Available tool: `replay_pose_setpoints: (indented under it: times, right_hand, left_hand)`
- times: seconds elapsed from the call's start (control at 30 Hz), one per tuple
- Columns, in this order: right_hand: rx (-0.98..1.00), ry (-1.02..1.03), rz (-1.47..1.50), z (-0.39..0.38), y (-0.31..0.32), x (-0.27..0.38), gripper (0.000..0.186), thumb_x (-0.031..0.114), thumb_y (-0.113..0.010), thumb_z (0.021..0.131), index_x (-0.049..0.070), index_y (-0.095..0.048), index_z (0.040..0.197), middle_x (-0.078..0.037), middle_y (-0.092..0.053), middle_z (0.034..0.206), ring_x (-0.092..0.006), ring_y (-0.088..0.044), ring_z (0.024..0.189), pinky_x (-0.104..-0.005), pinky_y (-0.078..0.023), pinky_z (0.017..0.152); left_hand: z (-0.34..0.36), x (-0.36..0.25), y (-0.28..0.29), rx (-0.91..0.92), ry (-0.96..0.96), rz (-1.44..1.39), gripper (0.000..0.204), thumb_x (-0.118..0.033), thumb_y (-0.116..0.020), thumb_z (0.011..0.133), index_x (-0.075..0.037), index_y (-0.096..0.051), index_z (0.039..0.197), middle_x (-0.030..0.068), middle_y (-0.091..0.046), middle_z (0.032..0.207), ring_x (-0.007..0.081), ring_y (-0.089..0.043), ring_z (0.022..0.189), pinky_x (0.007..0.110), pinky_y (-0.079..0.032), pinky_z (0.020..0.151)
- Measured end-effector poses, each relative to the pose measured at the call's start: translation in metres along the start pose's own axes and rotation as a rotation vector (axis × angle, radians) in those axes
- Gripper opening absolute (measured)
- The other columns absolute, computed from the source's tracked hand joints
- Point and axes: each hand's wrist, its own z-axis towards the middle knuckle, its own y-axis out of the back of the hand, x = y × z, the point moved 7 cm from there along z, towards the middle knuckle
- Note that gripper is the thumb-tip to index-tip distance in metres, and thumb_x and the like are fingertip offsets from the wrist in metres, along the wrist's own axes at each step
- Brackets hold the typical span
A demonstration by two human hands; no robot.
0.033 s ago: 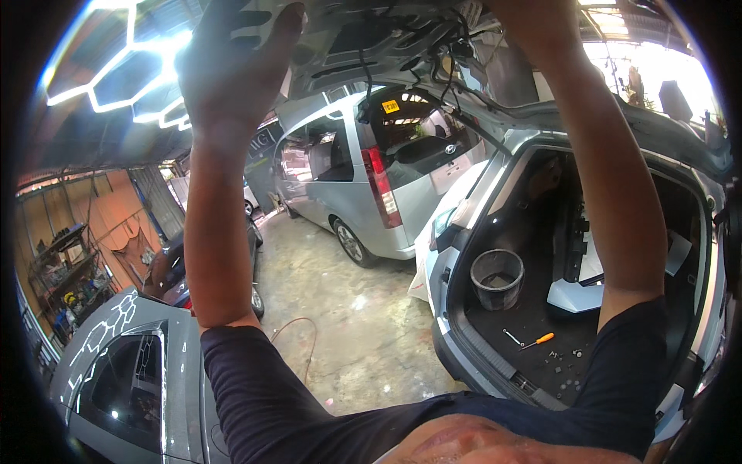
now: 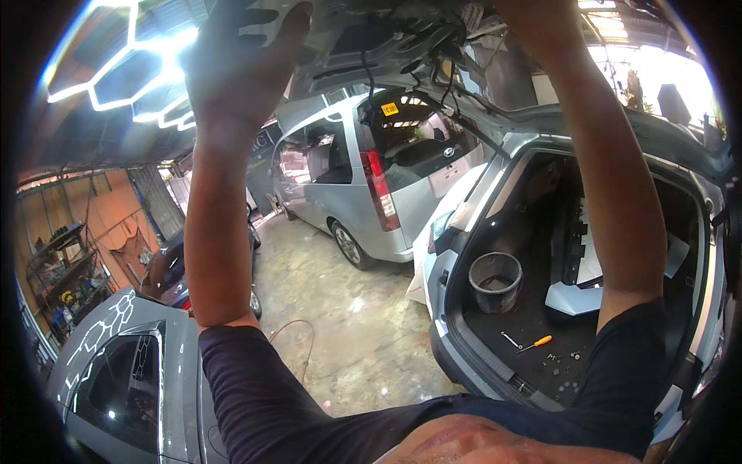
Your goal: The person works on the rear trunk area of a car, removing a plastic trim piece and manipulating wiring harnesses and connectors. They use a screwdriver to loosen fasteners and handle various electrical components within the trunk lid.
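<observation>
Head view: both arms raised overhead to underside of open grey tailgate [image 2: 371, 46], trim removed, black wiring loom [image 2: 433, 54] exposed and hanging. Left hand [image 2: 243, 66] spread flat, pressed against grey inner panel. Right hand [image 2: 541, 19] at frame top, grip not discernible. Judgement: work mid-stage; refit pending. Orange-handled screwdriver [image 2: 537, 342], loose fasteners [image 2: 560, 359], grey bucket [image 2: 495, 280] lie on boot floor [image 2: 533, 317].

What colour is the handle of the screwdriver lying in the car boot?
Orange, on the screwdriver on the dark boot floor, in the head view.
</observation>
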Motion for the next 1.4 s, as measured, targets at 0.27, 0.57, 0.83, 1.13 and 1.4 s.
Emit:
replay_pose_setpoints:
  times: [0.27, 0.57, 0.83, 1.13, 1.4]
  right_hand:
    - [0.063, -0.112, 0.231, -0.008, -0.006, -0.001, 0.045, 0.021, -0.08, 0.086, 0.0, -0.065, 0.124, -0.016, -0.076, 0.113, -0.032, -0.071, 0.109, -0.042, -0.054, 0.095]
    - [-0.022, 0.151, -0.073, -0.009, -0.016, -0.006, 0.046, 0.024, -0.08, 0.085, 0.002, -0.066, 0.123, -0.022, -0.073, 0.112, -0.0407, -0.069, 0.107, -0.0454, -0.054, 0.093]
    - [0.14, -0.263, 0.254, -0.007, -0.013, -0.022, 0.045, 0.016, -0.081, 0.086, 0.0, -0.068, 0.126, -0.017, -0.074, 0.116, -0.0299, -0.071, 0.106, -0.0399, -0.054, 0.094]
    - [0.194, -0.139, 0.296, 0.016, -0.007, -0.036, 0.045, 0.012, -0.08, 0.085, 0.0, -0.069, 0.127, -0.016, -0.075, 0.116, -0.0267, -0.071, 0.107, -0.0394, -0.055, 0.094]
    - [0.146, -0.045, -0.039, 0.004, -0.011, -0.022, 0.047, 0.021, -0.083, 0.083, -0.001, -0.07, 0.122, -0.018, -0.077, 0.107, -0.0335, -0.073, 0.101, -0.0414, -0.056, 0.09]
  left_hand:
    - [0.0, -0.004, -0.005, -0.017, -0.113, 0.102, 0.052, -0.016, -0.079, 0.086, -0.006, -0.064, 0.135, 0.0139, -0.07, 0.127, 0.02, -0.072, 0.095, 0.032, -0.06, 0.076]
    - [-0.002, -0.008, 0.006, -0.035, -0.136, 0.144, 0.052, -0.015, -0.079, 0.086, -0.008, -0.063, 0.135, 0.0138, -0.069, 0.127, 0.0197, -0.071, 0.094, 0.033, -0.06, 0.076]
    - [-0.004, 0.001, 0.015, -0.025, -0.116, 0.16, 0.051, -0.013, -0.079, 0.085, -0.008, -0.063, 0.134, 0.013, -0.069, 0.126, 0.0189, -0.071, 0.093, 0.033, -0.06, 0.076]
    - [0.006, -0.005, 0.002, -0.021, -0.138, 0.027, 0.052, -0.01, -0.078, 0.085, -0.007, -0.063, 0.135, 0.0111, -0.069, 0.129, 0.0183, -0.071, 0.096, 0.031, -0.06, 0.075]
    - [0.001, -0.007, -0.009, -0.032, -0.154, 0.102, 0.06, -0.011, -0.081, 0.083, -0.007, -0.059, 0.138, 0.0115, -0.069, 0.122, 0.0198, -0.068, 0.101, 0.034, -0.059, 0.08]
